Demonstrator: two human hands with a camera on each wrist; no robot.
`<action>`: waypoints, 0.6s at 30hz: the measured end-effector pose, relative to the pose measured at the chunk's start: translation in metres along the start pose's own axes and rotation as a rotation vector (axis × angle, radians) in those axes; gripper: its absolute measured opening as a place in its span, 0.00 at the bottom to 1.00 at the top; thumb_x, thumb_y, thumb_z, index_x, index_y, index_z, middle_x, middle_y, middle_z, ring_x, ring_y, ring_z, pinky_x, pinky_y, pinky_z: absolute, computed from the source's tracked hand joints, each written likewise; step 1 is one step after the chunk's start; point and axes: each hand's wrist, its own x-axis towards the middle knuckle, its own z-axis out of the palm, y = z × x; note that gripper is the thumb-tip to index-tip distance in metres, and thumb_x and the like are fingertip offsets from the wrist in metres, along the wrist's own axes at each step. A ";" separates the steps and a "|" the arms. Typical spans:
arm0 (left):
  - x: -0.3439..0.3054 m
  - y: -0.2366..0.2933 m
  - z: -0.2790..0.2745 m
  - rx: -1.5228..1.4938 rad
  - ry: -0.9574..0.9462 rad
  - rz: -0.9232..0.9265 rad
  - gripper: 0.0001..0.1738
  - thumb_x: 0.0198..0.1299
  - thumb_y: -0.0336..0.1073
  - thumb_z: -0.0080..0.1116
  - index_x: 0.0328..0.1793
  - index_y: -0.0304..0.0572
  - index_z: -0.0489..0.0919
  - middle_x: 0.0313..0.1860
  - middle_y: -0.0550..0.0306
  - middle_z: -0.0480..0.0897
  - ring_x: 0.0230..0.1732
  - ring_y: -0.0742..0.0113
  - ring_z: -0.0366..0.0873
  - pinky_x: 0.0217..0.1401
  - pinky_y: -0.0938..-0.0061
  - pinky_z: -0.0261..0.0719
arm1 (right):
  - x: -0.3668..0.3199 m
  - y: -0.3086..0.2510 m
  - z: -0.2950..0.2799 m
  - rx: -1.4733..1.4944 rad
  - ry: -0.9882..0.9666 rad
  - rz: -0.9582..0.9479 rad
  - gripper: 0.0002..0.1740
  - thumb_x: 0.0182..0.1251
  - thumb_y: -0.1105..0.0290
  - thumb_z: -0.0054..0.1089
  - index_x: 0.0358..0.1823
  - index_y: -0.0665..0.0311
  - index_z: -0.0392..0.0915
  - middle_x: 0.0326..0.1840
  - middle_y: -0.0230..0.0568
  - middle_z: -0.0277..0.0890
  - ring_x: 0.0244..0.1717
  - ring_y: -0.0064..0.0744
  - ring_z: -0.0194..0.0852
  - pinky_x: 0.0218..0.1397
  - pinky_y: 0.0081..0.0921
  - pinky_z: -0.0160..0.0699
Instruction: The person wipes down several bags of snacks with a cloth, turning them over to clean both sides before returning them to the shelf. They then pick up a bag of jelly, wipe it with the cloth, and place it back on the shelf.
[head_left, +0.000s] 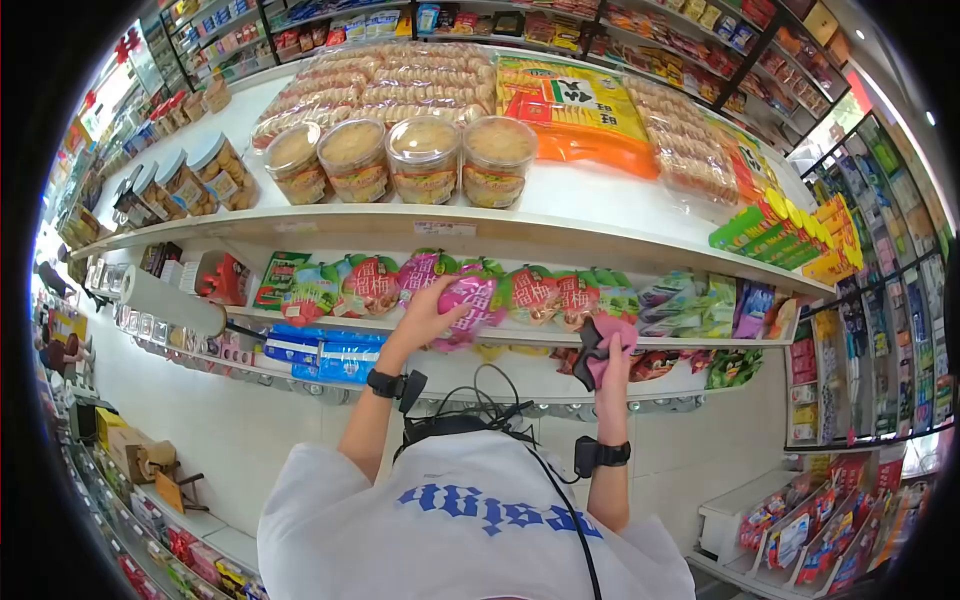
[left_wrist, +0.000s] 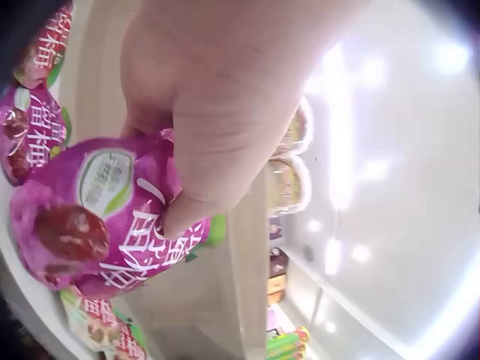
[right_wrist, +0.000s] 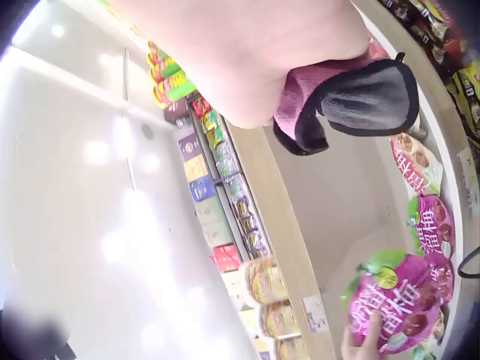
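My left hand (head_left: pixel 428 312) grips a purple snack bag (head_left: pixel 474 298) printed with white characters and a dark red fruit picture. In the left wrist view, thumb and fingers pinch the upper part of this bag (left_wrist: pixel 97 202), in front of the lower shelf. My right hand (head_left: pixel 615 372) holds a bunched pink cloth with black edging (head_left: pixel 612 336), close to the shelf front. Grey and pink sides of the cloth (right_wrist: pixel 367 101) show in the right wrist view, where its exact kind cannot be told. Similar red bags (head_left: pixel 535 294) stand in the row between the hands.
Above the row, a white shelf (head_left: pixel 380 222) carries clear tubs (head_left: pixel 422 160) and wrapped pastries (head_left: pixel 400 85). Green cans (head_left: pixel 765 225) stand at its right end. Blue packs (head_left: pixel 325 352) lie lower left, near a white roll (head_left: pixel 170 302). Black cables (head_left: pixel 500 400) hang before the chest.
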 end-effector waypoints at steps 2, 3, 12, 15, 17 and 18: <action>-0.003 0.040 0.001 -0.033 0.002 -0.019 0.31 0.62 0.45 0.71 0.61 0.26 0.77 0.49 0.45 0.87 0.47 0.60 0.85 0.53 0.71 0.80 | 0.004 0.002 0.008 -0.085 -0.109 -0.019 0.15 0.82 0.55 0.49 0.44 0.60 0.70 0.35 0.27 0.69 0.36 0.16 0.66 0.47 0.18 0.72; 0.000 0.048 -0.021 -0.092 -0.013 -0.043 0.30 0.61 0.43 0.71 0.60 0.26 0.77 0.47 0.47 0.87 0.45 0.64 0.84 0.51 0.72 0.81 | 0.007 0.014 0.038 -0.091 -0.216 -0.046 0.14 0.81 0.56 0.51 0.45 0.60 0.71 0.37 0.28 0.71 0.39 0.15 0.67 0.48 0.17 0.72; -0.025 0.092 -0.005 -0.673 0.054 -0.289 0.41 0.62 0.38 0.72 0.75 0.27 0.64 0.60 0.52 0.80 0.54 0.75 0.79 0.57 0.77 0.80 | -0.032 -0.020 0.110 -0.188 -0.320 -0.231 0.23 0.64 0.73 0.72 0.58 0.68 0.74 0.48 0.31 0.79 0.44 0.18 0.78 0.49 0.19 0.77; -0.028 0.084 0.006 -0.998 0.019 -0.369 0.45 0.66 0.40 0.68 0.79 0.25 0.56 0.66 0.49 0.75 0.60 0.74 0.76 0.62 0.76 0.77 | -0.034 -0.036 0.126 -0.260 -0.305 -0.337 0.20 0.65 0.73 0.72 0.54 0.68 0.76 0.43 0.30 0.80 0.42 0.17 0.78 0.47 0.19 0.77; -0.025 0.075 0.014 -1.155 -0.001 -0.368 0.44 0.69 0.40 0.65 0.81 0.26 0.54 0.69 0.50 0.73 0.63 0.74 0.74 0.65 0.76 0.75 | -0.036 -0.043 0.131 -0.216 -0.220 -0.308 0.14 0.69 0.69 0.68 0.50 0.68 0.78 0.39 0.29 0.80 0.39 0.18 0.78 0.44 0.19 0.77; -0.023 0.078 0.016 -1.169 0.004 -0.341 0.43 0.70 0.40 0.64 0.81 0.27 0.54 0.69 0.50 0.73 0.63 0.74 0.73 0.66 0.76 0.74 | -0.035 -0.044 0.130 -0.146 -0.162 -0.236 0.13 0.71 0.67 0.66 0.50 0.68 0.78 0.38 0.29 0.80 0.38 0.18 0.78 0.43 0.19 0.77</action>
